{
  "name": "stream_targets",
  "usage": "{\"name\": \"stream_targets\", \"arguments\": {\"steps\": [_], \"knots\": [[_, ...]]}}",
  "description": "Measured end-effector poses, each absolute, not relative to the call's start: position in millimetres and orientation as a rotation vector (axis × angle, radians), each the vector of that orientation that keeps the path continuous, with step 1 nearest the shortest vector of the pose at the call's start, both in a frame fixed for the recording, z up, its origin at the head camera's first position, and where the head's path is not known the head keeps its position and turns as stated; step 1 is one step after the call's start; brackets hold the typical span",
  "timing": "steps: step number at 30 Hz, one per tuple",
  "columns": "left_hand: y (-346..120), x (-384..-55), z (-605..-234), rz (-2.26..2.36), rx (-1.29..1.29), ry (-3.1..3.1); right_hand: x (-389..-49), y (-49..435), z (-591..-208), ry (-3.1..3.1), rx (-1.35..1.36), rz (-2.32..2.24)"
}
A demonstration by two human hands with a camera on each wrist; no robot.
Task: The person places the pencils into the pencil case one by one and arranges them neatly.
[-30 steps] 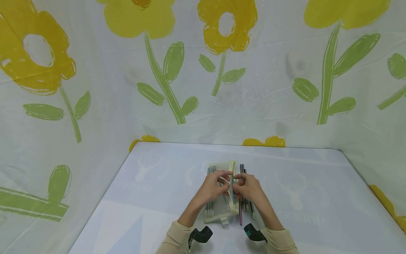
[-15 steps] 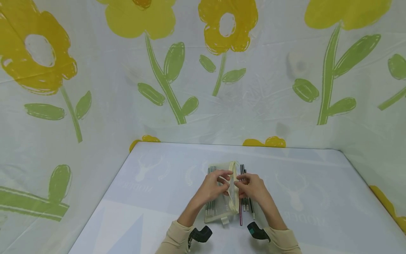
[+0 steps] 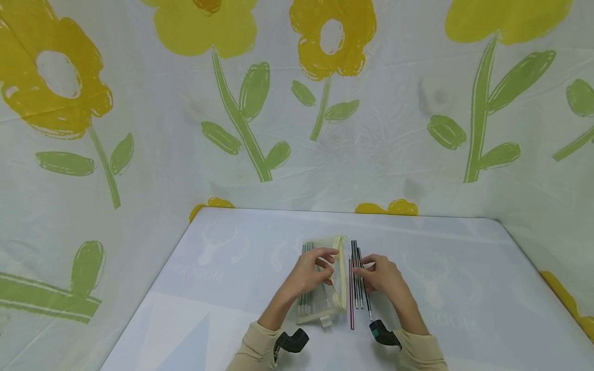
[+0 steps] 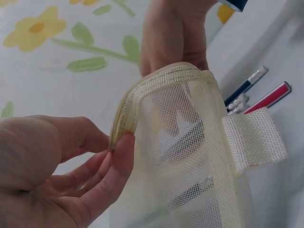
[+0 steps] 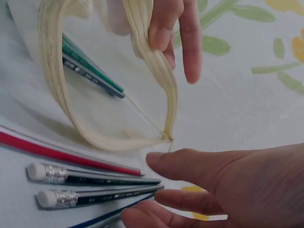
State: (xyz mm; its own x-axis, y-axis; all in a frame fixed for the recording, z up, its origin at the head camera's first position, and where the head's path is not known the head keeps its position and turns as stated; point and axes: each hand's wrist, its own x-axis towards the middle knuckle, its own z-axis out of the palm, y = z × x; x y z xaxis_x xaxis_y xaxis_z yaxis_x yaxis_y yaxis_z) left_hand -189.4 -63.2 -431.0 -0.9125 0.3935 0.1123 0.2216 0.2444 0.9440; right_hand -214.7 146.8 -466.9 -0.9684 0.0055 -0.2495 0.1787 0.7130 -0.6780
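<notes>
A cream mesh pencil case [image 3: 330, 311] lies on the table with its zipped mouth spread apart. My left hand [image 4: 90, 175] pinches the zipper edge [image 4: 124, 111] between thumb and finger, lifting that side. Through the gap, green and dark pencils [image 5: 90, 71] show inside the case. To the right of the case lie a red pencil [image 5: 71, 154] and several dark pencils [image 5: 111, 194], some with white eraser tips. Over these hovers my right hand [image 3: 385, 275], thumb and fingers apart with nothing between them, fingertips close to the dark pencils.
The white table [image 3: 223, 257] carries faint deer prints. A flowered curtain [image 3: 371, 170] stands around its back and sides. A fabric tab [image 4: 256, 137] sticks out from the near end of the case. Black wrist cameras [image 3: 293, 341] sit by both sleeves.
A teal pencil between the hands at the case mouth has gone from the fingers. My right hand has moved right, to over the loose pencils. The left hand keeps its pinch on the case.
</notes>
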Motion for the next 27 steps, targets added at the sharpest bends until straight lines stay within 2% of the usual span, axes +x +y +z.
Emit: {"name": "stream_targets", "arguments": {"steps": [7, 27], "knots": [[-65.1, -188.7, -429.9, 1.741, 0.59, 2.366, -214.0, 149.8, -465.9, 2.701, 0.202, -0.974], [-66.4, -189.6, -429.0, 1.74, 0.591, 2.366, -214.3, 148.9, -471.7, 2.713, 0.182, -0.973]]}}
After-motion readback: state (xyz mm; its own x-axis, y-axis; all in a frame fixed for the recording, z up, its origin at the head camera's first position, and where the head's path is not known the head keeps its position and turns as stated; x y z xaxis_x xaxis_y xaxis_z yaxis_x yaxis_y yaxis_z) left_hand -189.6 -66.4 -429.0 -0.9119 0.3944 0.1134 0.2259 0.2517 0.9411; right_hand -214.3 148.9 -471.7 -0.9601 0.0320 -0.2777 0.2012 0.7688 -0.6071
